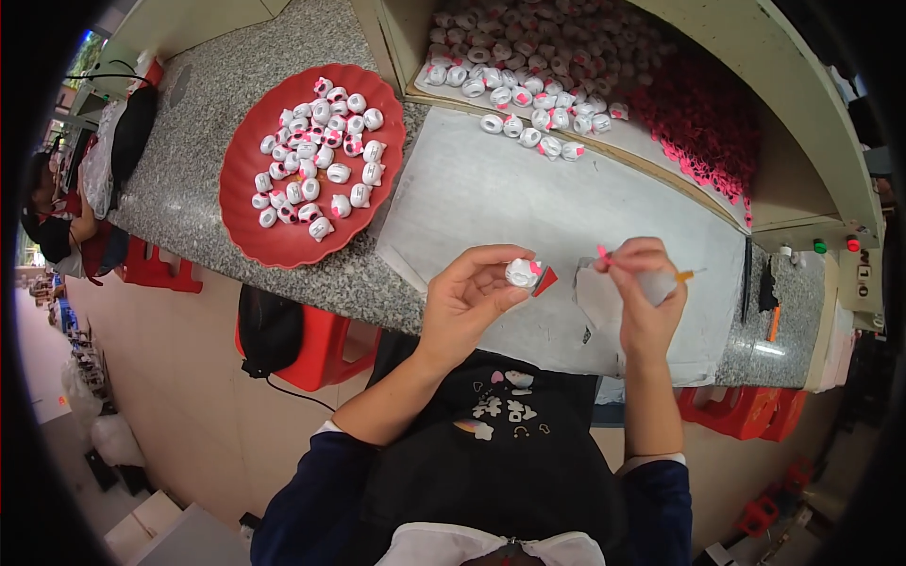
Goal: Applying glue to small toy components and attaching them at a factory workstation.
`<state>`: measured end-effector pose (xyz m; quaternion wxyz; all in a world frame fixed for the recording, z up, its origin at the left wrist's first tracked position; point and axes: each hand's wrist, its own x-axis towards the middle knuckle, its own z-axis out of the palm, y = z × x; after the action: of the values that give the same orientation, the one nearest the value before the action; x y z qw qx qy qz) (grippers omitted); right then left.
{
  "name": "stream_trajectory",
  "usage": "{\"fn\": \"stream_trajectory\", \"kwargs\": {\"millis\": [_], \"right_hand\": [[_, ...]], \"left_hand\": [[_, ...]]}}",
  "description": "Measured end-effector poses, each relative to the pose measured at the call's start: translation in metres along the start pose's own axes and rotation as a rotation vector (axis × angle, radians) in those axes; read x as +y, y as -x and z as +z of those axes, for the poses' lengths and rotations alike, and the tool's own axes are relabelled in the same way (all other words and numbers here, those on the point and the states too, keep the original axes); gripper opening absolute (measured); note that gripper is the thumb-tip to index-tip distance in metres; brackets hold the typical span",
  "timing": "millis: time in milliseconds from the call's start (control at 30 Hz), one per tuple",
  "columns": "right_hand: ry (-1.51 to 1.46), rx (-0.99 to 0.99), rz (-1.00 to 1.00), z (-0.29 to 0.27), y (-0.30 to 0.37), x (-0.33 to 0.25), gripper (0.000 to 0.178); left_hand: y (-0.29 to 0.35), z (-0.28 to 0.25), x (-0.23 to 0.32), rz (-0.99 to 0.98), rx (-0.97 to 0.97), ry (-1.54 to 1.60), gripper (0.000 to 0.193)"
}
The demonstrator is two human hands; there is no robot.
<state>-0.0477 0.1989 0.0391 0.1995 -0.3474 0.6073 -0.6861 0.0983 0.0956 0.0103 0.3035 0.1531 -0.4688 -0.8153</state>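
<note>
My left hand [464,300] is closed around a small white figurine head [521,273] with a pink bow on its side, gripped between thumb and fingers. A small red wedge-shaped piece [545,281] shows at those fingertips; whether it is held cannot be told. To the right, my right hand [645,292] pinches a small pink bow-like piece [603,254] between thumb and forefinger. Tucked in the same hand is a whitish, translucent object with an orange collar [683,276] and a thin needle-like tip. The two hands are apart, above a pale work sheet [528,208].
A red scalloped tray [247,212] holding several white heads stands at left. Behind the sheet, a shelf bears piled white heads [547,57] and pink pieces [703,141]. A row of heads [530,138] lines the sheet's far edge. An orange stick [774,324] lies at right.
</note>
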Motion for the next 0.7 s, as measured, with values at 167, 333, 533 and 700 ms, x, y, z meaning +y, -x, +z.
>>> {"fn": "stream_trajectory", "kwargs": {"millis": [167, 333, 533, 700], "right_hand": [[-0.304, 0.035, 0.201, 0.024, 0.029, -0.003, 0.008], [-0.473, -0.007, 0.385, 0.035, 0.032, -0.002, 0.009], [-0.463, 0.089, 0.325, 0.043, 0.036, 0.000, 0.009], [-0.338, 0.112, 0.256, 0.046, 0.039, 0.003, 0.011]], "left_hand": [[0.001, 0.005, -0.001, 0.036, -0.007, -0.067, 0.033], [0.003, 0.002, -0.004, 0.213, -0.020, -0.304, 0.030], [0.005, 0.005, -0.002, 0.294, -0.019, -0.534, 0.029], [0.005, 0.009, -0.001, 0.299, -0.081, -0.310, 0.027]]}}
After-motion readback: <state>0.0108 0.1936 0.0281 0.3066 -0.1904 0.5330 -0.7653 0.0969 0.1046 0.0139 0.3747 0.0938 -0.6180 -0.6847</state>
